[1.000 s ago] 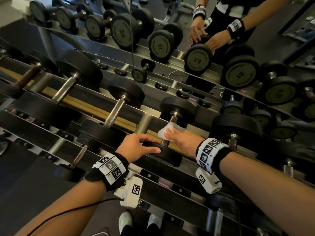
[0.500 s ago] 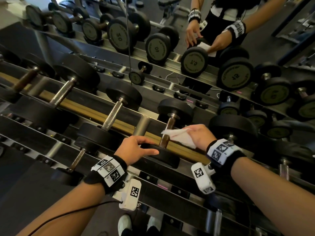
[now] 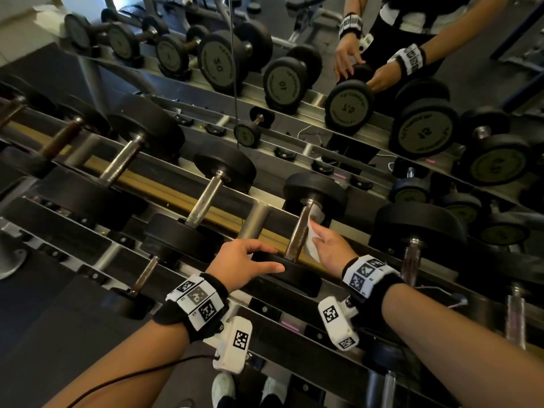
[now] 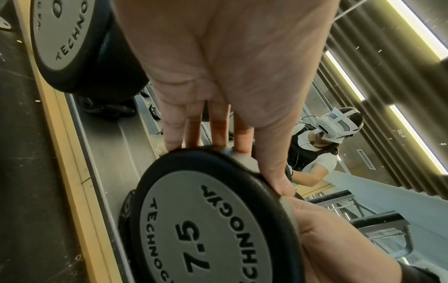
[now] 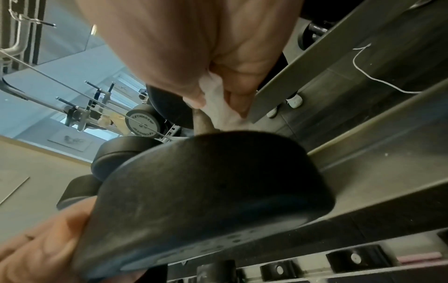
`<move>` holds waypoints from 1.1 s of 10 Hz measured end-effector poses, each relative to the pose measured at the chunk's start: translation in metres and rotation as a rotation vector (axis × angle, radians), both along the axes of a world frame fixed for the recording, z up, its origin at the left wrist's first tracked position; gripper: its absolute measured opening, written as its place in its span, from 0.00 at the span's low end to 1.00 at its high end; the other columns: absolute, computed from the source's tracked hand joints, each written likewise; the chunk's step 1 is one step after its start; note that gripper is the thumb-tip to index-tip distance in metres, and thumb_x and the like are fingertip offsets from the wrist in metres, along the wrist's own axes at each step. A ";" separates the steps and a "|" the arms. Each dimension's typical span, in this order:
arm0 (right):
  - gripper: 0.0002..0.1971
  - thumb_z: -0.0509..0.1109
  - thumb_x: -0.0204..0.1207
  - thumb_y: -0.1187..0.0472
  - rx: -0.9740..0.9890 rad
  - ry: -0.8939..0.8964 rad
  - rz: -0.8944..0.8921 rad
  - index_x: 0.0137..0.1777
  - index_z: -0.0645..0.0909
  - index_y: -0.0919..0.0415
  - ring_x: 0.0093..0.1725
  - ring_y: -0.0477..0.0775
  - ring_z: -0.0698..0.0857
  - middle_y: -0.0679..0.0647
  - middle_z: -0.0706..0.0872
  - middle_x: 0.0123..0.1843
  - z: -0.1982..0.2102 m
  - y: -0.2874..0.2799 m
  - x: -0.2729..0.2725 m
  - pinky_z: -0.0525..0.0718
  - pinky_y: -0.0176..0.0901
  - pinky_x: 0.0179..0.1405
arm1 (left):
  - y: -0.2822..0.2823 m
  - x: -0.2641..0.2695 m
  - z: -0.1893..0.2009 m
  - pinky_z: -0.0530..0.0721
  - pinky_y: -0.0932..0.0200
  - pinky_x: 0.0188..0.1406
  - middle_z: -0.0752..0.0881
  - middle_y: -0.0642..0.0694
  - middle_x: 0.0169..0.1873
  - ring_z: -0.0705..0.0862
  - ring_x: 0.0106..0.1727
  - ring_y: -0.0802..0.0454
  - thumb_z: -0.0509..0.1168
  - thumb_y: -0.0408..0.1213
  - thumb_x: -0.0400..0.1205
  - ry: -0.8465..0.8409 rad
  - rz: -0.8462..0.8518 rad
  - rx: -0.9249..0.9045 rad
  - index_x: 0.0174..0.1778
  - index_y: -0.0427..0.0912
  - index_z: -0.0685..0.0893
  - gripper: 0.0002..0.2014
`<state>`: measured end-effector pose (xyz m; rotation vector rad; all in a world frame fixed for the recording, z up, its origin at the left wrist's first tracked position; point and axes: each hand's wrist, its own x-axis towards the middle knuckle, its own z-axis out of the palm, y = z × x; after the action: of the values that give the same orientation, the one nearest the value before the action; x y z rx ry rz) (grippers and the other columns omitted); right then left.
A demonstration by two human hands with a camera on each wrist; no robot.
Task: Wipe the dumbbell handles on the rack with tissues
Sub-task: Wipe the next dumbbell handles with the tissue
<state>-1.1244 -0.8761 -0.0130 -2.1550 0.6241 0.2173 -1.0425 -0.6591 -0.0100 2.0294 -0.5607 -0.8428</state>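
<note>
Black rubber dumbbell [image 3: 295, 278] with rusty bar [image 3: 298, 231]: left hand [image 3: 243, 265] grips its end, right hand [image 3: 332, 248] pinches a white paper wipe [image 3: 311, 245]. Only the left wrist view shows "7.5".

Black wristbands [image 3: 197, 304] with white blocks of square black codes behind left hand [image 3: 241, 266] and right hand [image 3: 332, 248], white coded camera box [image 3: 234, 346] under each wrist, black cable [image 3: 132, 375] off left box, white shoes [image 3: 223, 388].

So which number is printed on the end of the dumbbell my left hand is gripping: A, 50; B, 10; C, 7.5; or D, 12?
C: in the left wrist view, the grey end face of the dumbbell that the left hand grips reads 7.5.
</note>
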 end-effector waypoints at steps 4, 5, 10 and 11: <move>0.14 0.67 0.83 0.60 0.462 0.171 0.056 0.66 0.85 0.59 0.62 0.60 0.85 0.62 0.86 0.63 -0.010 -0.005 -0.028 0.77 0.51 0.72 | -0.003 0.001 0.004 0.71 0.78 0.39 0.86 0.65 0.47 0.80 0.48 0.77 0.81 0.54 0.65 0.009 0.012 0.025 0.46 0.67 0.87 0.15; 0.10 0.67 0.82 0.60 0.649 0.047 -0.225 0.57 0.88 0.52 0.54 0.54 0.85 0.57 0.86 0.56 -0.002 -0.018 -0.022 0.80 0.41 0.58 | -0.004 0.002 0.004 0.72 0.76 0.40 0.87 0.63 0.48 0.81 0.51 0.73 0.81 0.54 0.66 0.009 0.007 0.024 0.47 0.66 0.87 0.15; 0.27 0.48 0.86 0.64 -0.397 0.072 0.035 0.71 0.80 0.38 0.70 0.43 0.81 0.40 0.89 0.60 0.021 0.015 -0.011 0.38 0.39 0.84 | -0.003 0.001 0.000 0.75 0.76 0.41 0.88 0.63 0.46 0.83 0.48 0.76 0.81 0.53 0.65 0.031 0.028 -0.010 0.47 0.64 0.89 0.15; 0.25 0.55 0.87 0.68 0.457 0.069 -0.161 0.81 0.69 0.49 0.62 0.40 0.82 0.56 0.79 0.74 0.002 0.014 -0.023 0.67 0.28 0.68 | -0.003 0.002 0.000 0.75 0.75 0.43 0.88 0.63 0.46 0.84 0.50 0.72 0.81 0.53 0.65 0.016 0.013 -0.006 0.46 0.64 0.89 0.15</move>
<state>-1.1474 -0.8625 -0.0114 -1.6563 0.7072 0.3152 -1.0407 -0.6626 -0.0099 2.0173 -0.5393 -0.8485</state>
